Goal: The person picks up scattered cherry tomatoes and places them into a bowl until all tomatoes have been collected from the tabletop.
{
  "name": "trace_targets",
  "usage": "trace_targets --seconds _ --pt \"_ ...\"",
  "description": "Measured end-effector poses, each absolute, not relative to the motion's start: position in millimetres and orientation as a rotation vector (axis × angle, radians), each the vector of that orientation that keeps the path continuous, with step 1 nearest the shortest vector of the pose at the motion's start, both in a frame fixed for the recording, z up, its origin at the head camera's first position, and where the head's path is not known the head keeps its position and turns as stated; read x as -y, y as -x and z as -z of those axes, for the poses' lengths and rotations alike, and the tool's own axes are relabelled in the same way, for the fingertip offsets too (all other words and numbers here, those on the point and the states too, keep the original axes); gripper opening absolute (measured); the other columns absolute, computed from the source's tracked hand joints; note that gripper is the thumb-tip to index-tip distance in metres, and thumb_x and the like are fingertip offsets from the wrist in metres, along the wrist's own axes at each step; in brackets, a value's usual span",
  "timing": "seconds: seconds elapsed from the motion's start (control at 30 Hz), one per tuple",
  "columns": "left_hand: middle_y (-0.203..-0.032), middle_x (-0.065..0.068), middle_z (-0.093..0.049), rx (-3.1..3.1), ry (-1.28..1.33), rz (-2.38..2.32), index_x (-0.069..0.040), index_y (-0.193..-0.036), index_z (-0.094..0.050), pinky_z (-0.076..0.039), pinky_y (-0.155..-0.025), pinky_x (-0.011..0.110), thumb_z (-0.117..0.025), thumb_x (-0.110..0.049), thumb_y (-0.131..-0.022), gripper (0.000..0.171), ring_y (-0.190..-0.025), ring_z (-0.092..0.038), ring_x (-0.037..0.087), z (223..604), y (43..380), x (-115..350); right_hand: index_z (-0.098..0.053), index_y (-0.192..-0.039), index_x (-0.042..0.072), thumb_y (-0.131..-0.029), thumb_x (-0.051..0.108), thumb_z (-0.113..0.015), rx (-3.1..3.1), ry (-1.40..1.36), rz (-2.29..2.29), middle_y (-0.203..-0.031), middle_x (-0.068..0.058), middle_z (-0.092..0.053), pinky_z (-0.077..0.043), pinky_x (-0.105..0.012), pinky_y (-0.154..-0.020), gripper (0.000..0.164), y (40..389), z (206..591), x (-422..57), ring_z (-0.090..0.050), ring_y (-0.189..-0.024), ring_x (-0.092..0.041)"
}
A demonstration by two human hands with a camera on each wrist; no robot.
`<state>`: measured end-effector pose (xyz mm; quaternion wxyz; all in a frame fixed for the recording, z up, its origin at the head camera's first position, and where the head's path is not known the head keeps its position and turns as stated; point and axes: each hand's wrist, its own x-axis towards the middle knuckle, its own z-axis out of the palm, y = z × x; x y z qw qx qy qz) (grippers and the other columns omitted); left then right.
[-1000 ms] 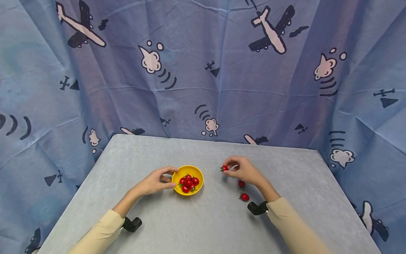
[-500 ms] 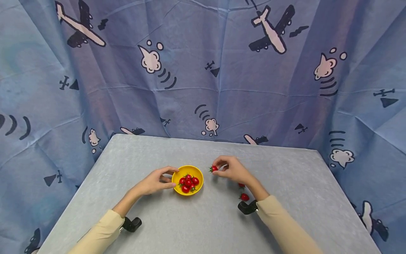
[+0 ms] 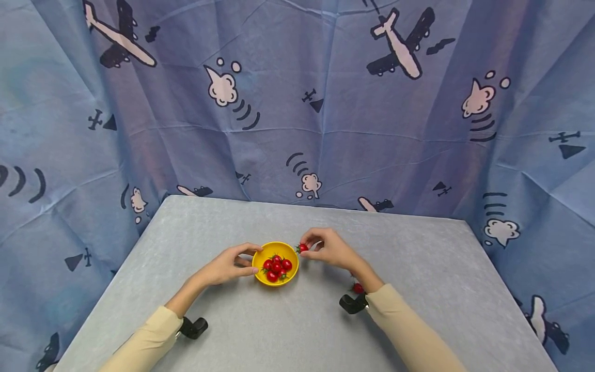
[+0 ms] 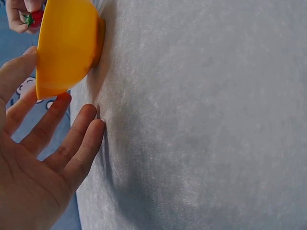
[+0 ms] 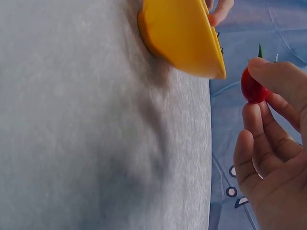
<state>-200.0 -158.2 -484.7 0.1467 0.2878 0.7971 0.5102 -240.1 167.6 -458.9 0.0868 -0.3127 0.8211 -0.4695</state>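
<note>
A yellow bowl [image 3: 259,275] stands on the table with several cherry tomatoes [image 3: 276,267] inside. At its left, my left hand [image 3: 228,267] rests its thumb and a finger against the rim. The fingers look spread and nearly straight in the left wrist view, where the bowl [image 4: 69,45] shows from the side. My right hand [image 3: 331,250] pinches one cherry tomato [image 5: 253,87] between thumb and fingers, just right of the bowl's rim and above the table. Another tomato [image 3: 358,288] lies on the table by the right wrist.
The grey table [image 3: 279,330] ends at the back against a blue curtain [image 3: 297,103] printed with planes. Black wrist cameras [image 3: 194,328] stick out from both beige sleeves. Right forearm covers most of one spot where a loose tomato lay.
My right hand has carried the pinched tomato left, up to the bowl's rim. Its forearm now hides one of the loose tomatoes. The left hand and bowl have stayed in place.
</note>
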Motion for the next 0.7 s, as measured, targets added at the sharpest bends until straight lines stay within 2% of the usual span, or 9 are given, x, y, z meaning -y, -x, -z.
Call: trace_targets --seconds 0.53,0.7 --pt "-0.138 0.025 -0.054 -2.319 -0.827 -1.439 0.004 -0.139 -0.054 -0.055 -0.094 0.044 -0.073 -0.010 -0.096 0.049 -0.105 -0.067 0.035 488 203 157 -0.072 -0.099 0.004 -0.084 0.000 -0.083 -2.401 0.985 1.401 -0.096 -0.002 -0.070 -0.058 -0.037 -0.075 0.020 236 457 -149 -0.065 -0.089 -0.022" --pt "-0.139 0.023 -0.054 -2.321 -0.808 -1.441 0.003 -0.139 -0.054 -0.054 -0.094 0.043 -0.074 -0.009 -0.095 0.050 -0.106 -0.067 0.034 490 203 157 -0.071 -0.101 -0.002 -0.085 -0.002 -0.081 -2.387 0.976 1.397 -0.098 -0.011 -0.070 -0.058 -0.046 -0.077 0.019 226 444 -143 -0.064 -0.091 -0.031"
